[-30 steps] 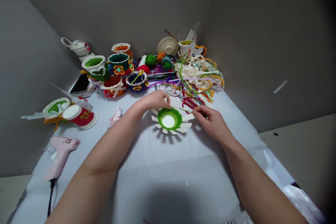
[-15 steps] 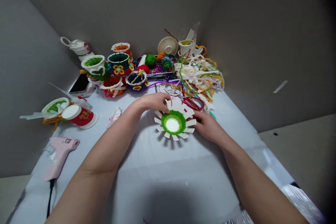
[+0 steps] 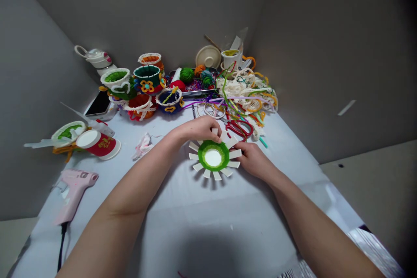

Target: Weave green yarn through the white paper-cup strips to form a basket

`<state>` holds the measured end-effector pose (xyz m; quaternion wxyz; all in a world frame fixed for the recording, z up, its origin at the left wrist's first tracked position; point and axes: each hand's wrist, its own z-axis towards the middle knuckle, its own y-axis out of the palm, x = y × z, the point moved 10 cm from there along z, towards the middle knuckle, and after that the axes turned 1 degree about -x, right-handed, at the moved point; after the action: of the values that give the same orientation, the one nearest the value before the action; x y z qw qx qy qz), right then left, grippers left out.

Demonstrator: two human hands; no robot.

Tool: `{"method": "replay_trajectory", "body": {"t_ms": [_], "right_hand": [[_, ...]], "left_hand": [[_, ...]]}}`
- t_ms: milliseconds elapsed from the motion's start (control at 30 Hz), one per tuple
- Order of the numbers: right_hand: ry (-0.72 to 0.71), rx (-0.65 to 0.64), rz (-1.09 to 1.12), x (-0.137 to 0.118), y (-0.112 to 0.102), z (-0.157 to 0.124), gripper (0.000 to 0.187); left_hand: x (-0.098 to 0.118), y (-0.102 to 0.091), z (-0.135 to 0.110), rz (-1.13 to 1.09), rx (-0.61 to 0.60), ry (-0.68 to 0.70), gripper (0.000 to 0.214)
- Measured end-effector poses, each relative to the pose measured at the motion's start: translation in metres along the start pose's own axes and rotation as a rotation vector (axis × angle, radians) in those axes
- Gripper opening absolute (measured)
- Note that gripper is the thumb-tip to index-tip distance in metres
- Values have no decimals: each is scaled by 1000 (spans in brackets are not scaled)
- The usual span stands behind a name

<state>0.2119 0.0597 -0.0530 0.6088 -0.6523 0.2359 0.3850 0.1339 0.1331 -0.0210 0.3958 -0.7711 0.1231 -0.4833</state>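
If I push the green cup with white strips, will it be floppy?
Its white strips would probably bend easily: they look thin and stand apart. The green yarn band may feel firmer, since it looks closely wound. The cup is probably light, looking like paper.

Woven cup (image 3: 213, 157): was before the left hand (image 3: 203, 129), left of the right hand (image 3: 256, 158).
Scissors (image 3: 237, 128): lay behind that right hand.
Glue gun (image 3: 76, 192): lay left, before the paper cup (image 3: 102, 144) (phone (image 3: 99, 105) farther back).

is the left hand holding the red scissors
No, the left hand holds the cut green cup, while the red scissors lie on the table.
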Motion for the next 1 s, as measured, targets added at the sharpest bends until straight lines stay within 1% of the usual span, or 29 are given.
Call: {"method": "replay_trajectory", "body": {"t_ms": [100, 200, 267, 367, 467, 533, 667, 900, 1000], "right_hand": [[-3, -18, 5, -3, 0, 0, 25], [-26, -12, -24, -6, -6, -1, 23], [-2, 62, -51, -4, -20, -2, 20], [65, 219, -55, 1, -47, -7, 22], [27, 310, -5, -8, -62, -13, 21], [-24, 314, 22, -17, -63, -15, 18], [-88, 254, 38, -27, -55, -17, 16], [-215, 187, -15, -38, -48, -19, 10], [-226, 182, -36, -38, -48, -18, 9]], "left_hand": [[-2, 3, -1, 14, -28, -20, 23], [-5, -1, -3, 52, -10, -56, 23], [-8, -6, -5, 81, 14, -94, 23], [-12, -13, -7, 105, 40, -136, 23], [-16, -16, -8, 115, 52, -158, 22], [-17, -17, -8, 123, 58, -170, 22], [-17, -16, -7, 140, 65, -187, 22], [-18, -18, -8, 141, 75, -209, 24], [-22, -21, -9, 122, 80, -216, 24]]}}
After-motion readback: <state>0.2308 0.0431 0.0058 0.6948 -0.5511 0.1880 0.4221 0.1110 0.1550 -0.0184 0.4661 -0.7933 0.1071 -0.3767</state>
